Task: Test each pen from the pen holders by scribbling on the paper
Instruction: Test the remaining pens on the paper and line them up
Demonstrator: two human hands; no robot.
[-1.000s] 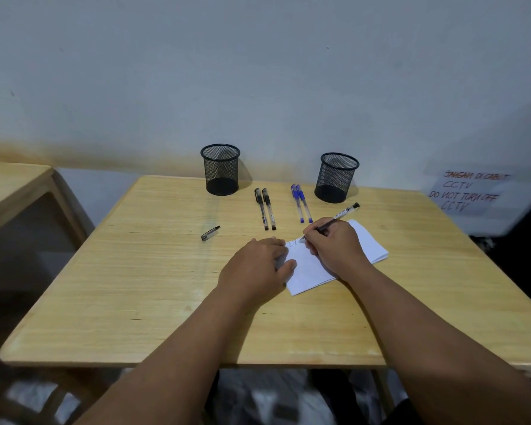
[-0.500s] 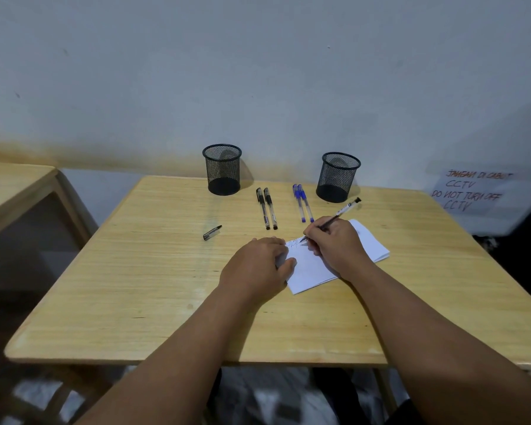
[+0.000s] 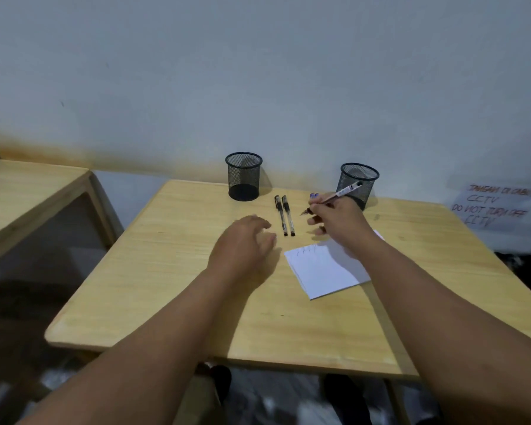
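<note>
My right hand (image 3: 339, 220) holds an uncapped pen (image 3: 334, 196) lifted above the table, its tip pointing left, in front of the right mesh holder (image 3: 360, 182). White paper (image 3: 325, 269) with a few scribbles near its top edge lies below that hand. My left hand (image 3: 242, 243) hovers left of the paper, fingers spread, holding nothing. Two black pens (image 3: 284, 214) lie side by side below the left mesh holder (image 3: 243, 174). The blue pens (image 3: 314, 195) are mostly hidden behind my right hand. The loose pen cap is hidden by my left hand.
The wooden table (image 3: 172, 271) stands against a white wall. A second wooden table (image 3: 28, 191) sits to the left with a gap between. A handwritten CCTV notice (image 3: 497, 207) hangs on the wall at right. Feet show under the table's front edge.
My right hand lifted the pen off the paper and moved up towards the pens. My left hand let go of the paper and shifted left. The view moved, so everything sits lower.
</note>
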